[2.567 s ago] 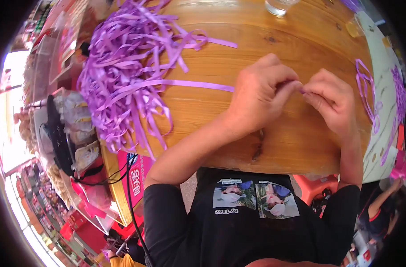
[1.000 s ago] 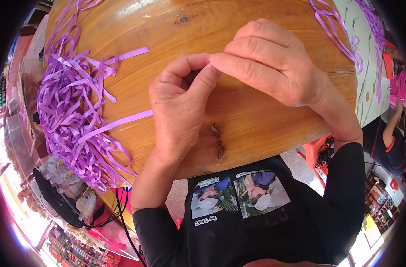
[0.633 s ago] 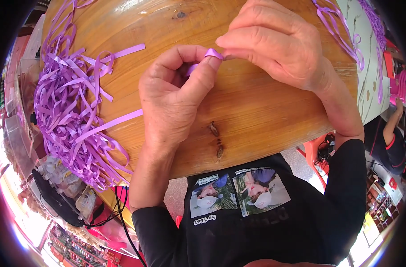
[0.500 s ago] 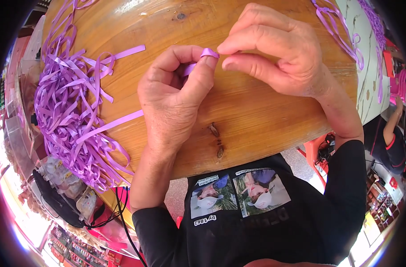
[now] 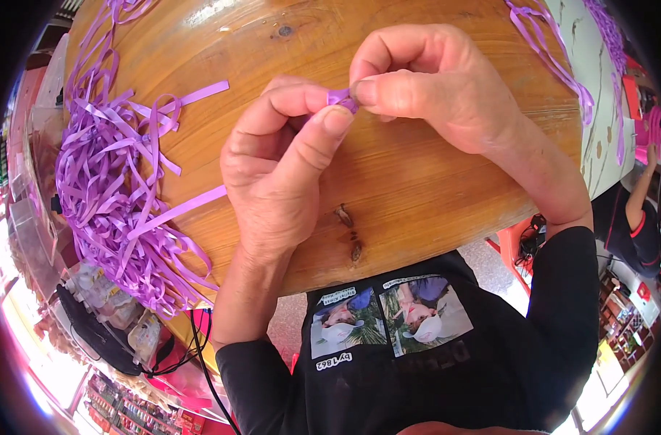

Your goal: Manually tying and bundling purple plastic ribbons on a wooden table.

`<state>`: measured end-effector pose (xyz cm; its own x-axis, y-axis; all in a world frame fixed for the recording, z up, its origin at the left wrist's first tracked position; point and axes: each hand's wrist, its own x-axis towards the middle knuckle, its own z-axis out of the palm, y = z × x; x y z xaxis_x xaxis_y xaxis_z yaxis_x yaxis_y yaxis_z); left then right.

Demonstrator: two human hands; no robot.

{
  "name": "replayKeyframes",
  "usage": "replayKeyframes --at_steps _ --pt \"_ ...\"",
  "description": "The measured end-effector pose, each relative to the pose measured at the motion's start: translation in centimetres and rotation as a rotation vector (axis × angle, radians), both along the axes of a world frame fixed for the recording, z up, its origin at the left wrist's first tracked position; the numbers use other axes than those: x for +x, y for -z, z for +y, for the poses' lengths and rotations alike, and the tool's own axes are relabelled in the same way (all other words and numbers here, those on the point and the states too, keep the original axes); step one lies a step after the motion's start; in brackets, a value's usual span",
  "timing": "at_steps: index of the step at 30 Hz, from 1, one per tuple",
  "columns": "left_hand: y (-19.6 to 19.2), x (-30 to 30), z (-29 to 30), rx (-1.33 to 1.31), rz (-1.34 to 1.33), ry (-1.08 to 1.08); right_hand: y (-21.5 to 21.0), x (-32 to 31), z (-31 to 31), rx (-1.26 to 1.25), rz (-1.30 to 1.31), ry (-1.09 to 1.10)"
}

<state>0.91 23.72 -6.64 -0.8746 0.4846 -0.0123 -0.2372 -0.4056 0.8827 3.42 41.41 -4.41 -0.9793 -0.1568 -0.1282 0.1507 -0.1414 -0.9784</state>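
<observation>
The purple ribbon (image 5: 340,97) is up above the wooden counter (image 5: 417,188). Your left hand (image 5: 276,159) has its grip on it between thumb and finger, and your right hand (image 5: 443,94) pinches it too. A big messy heap of purple ribbons (image 5: 105,188) lies on the counter to your left.

The right hand (image 5: 446,94), its thumb and forefinger parted half a second ago, now pinches the ribbon (image 5: 340,96) just right of the left hand (image 5: 272,163), whose thumb has shifted nearer.
</observation>
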Motion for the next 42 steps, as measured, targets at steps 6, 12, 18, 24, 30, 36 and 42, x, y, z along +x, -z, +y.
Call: replayKeyframes --at_steps 6,12,18,24,30,36,42 --pt "0.5 0.2 0.0 0.271 -0.315 0.091 -0.4 0.2 -0.5 -0.153 -0.062 -0.024" --pt "1.1 -0.1 -0.3 0.309 -0.32 0.114 0.7 0.5 -1.0 0.167 0.323 0.117" --pt "0.8 -0.1 -0.3 0.253 -0.311 0.089 0.3 -0.5 0.0 0.598 0.909 0.086" --pt "0.0 0.3 0.1 0.062 -0.224 0.027 0.1 -0.5 0.1 0.683 0.944 0.077" --pt "0.2 0.1 -0.4 0.035 -0.223 0.085 -1.1 0.0 0.2 0.788 0.951 0.147" --pt "-0.5 0.4 0.1 -0.198 -0.076 0.032 -0.2 0.0 0.5 0.669 0.772 0.137" --pt "-0.3 0.4 -0.1 -0.02 -0.251 0.068 0.3 -0.5 0.7 0.514 0.763 0.003"
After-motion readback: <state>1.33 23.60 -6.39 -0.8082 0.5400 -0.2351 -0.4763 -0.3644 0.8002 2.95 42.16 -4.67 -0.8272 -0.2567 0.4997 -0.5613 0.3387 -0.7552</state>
